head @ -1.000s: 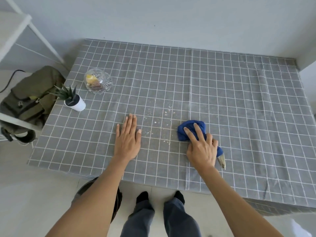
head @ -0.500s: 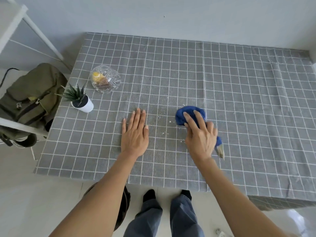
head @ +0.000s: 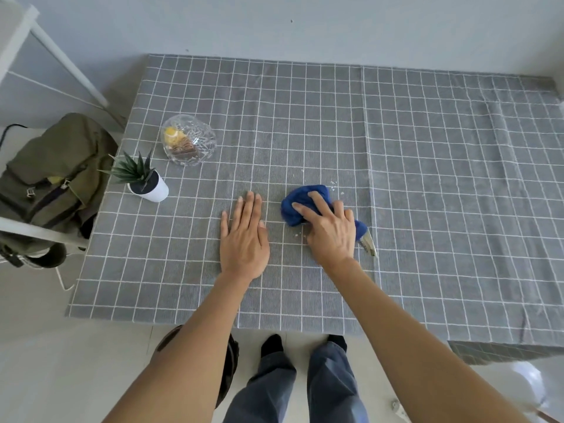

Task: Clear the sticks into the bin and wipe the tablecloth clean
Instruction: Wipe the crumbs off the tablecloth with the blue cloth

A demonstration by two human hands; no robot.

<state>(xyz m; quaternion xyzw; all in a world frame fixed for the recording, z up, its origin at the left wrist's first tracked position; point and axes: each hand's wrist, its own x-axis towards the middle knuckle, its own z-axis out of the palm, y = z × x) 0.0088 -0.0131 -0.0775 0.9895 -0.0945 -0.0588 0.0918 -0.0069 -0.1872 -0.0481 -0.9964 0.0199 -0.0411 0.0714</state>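
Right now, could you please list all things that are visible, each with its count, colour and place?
tablecloth: one, grey with a white grid, covers the table
cloth: one, blue, bunched on the tablecloth under the right hand
crumbs: a few, white, just beyond the cloth
bowl: one, clear glass, far left of the table, with yellow and brown contents
plant: one, green in a white pot, left edge of the table
backpack: one, olive, on a white chair left of the table
bin: one, dark, on the floor, mostly hidden by the left arm
left hand: flat on the tablecloth
right hand: presses on the cloth
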